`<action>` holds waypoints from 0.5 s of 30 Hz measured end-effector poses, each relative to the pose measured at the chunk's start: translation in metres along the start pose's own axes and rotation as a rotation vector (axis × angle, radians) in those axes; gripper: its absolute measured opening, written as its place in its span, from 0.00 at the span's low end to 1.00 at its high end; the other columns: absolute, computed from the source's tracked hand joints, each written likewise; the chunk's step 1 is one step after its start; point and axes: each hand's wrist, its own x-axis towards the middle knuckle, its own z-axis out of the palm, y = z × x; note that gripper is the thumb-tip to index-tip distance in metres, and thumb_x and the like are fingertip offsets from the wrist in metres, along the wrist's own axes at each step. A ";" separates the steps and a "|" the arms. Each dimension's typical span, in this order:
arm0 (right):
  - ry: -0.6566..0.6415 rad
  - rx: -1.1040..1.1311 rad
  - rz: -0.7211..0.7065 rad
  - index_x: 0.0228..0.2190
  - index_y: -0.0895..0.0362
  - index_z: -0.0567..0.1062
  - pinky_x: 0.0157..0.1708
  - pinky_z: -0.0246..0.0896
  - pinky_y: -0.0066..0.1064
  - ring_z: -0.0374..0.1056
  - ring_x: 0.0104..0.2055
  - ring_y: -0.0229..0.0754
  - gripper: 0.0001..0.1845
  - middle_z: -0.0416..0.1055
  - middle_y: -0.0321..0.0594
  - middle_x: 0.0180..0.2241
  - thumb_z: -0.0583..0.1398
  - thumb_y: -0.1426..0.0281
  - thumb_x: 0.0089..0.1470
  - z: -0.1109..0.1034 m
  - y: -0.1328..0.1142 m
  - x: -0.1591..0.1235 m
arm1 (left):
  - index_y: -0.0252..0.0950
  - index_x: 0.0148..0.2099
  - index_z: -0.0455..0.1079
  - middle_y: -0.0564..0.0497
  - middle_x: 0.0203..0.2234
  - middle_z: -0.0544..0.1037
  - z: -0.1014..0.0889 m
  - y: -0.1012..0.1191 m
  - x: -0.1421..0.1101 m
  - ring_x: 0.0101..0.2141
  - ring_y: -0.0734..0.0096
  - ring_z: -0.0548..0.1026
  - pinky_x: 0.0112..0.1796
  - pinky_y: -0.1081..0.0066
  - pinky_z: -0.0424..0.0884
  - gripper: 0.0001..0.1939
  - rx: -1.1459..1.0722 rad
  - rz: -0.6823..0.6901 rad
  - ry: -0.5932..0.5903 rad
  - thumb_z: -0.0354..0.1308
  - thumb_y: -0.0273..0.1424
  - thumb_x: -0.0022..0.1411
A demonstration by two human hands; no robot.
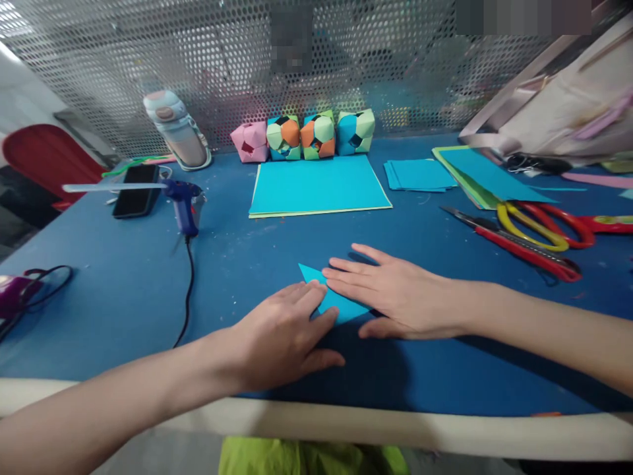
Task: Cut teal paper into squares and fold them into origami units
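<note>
A small folded piece of blue paper (346,311) lies on the blue tabletop near its front edge, one pointed corner showing at the upper left. My left hand (291,330) presses on its left side with bent fingers, the thumb apart from them. Flat across the paper's upper right part rests my right hand (390,290), its fingers stretched out and spread. Both hands touch the paper, and much of it is hidden under them.
Behind are large blue sheets (316,185), small blue squares (420,175) and several folded paper cubes (284,137). A glue gun (185,204), phone (136,191) and bottle (178,132) stand left. Scissors (529,227) and a red utility knife (524,247) lie right.
</note>
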 end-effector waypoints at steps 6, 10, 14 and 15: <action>0.060 -0.176 0.074 0.62 0.63 0.54 0.62 0.40 0.55 0.52 0.65 0.52 0.38 0.60 0.50 0.61 0.50 0.51 0.61 0.002 -0.018 -0.070 | 0.30 0.47 0.70 0.34 0.43 0.73 0.002 -0.002 -0.001 0.46 0.49 0.74 0.47 0.54 0.72 0.23 0.013 0.008 0.026 0.52 0.45 0.63; 0.136 -0.238 0.090 0.62 0.58 0.57 0.65 0.35 0.51 0.59 0.61 0.52 0.37 0.66 0.46 0.57 0.54 0.52 0.58 0.000 -0.026 -0.091 | 0.30 0.48 0.71 0.35 0.43 0.73 0.003 -0.003 -0.003 0.46 0.51 0.74 0.50 0.51 0.70 0.22 0.019 0.022 0.043 0.52 0.44 0.64; 0.204 -0.238 0.149 0.56 0.56 0.67 0.64 0.37 0.53 0.63 0.58 0.54 0.27 0.72 0.45 0.52 0.53 0.56 0.61 -0.010 -0.032 -0.082 | 0.30 0.47 0.71 0.36 0.41 0.74 0.004 -0.003 -0.003 0.45 0.52 0.74 0.51 0.49 0.68 0.22 0.034 0.027 0.029 0.51 0.44 0.64; 0.221 -0.246 0.166 0.56 0.58 0.68 0.64 0.38 0.54 0.62 0.59 0.54 0.26 0.71 0.46 0.53 0.51 0.57 0.62 -0.012 -0.034 -0.075 | 0.30 0.47 0.71 0.36 0.40 0.74 0.004 -0.003 -0.003 0.44 0.52 0.75 0.51 0.49 0.68 0.22 0.041 0.031 0.027 0.51 0.44 0.64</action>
